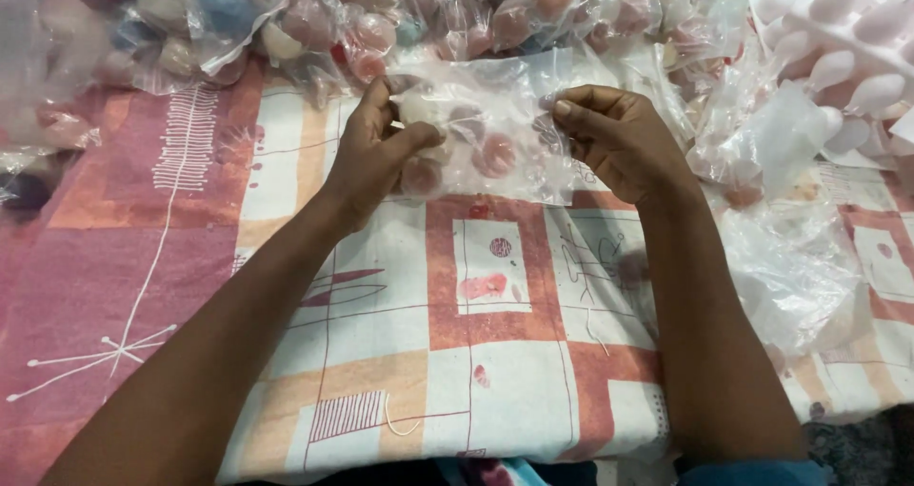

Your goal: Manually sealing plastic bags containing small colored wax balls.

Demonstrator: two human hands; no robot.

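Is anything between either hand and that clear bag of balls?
Nothing visible. The left hand grips the clear bag at its left side, and the right hand pinches its right edge, above the patterned cloth.

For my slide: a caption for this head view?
Both hands, left hand and right hand, hold a clear bag of balls over a patterned cloth.

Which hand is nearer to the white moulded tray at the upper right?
Right. The right hand pinches the clear bag just left of the white tray; the left hand grips the bag's far side.
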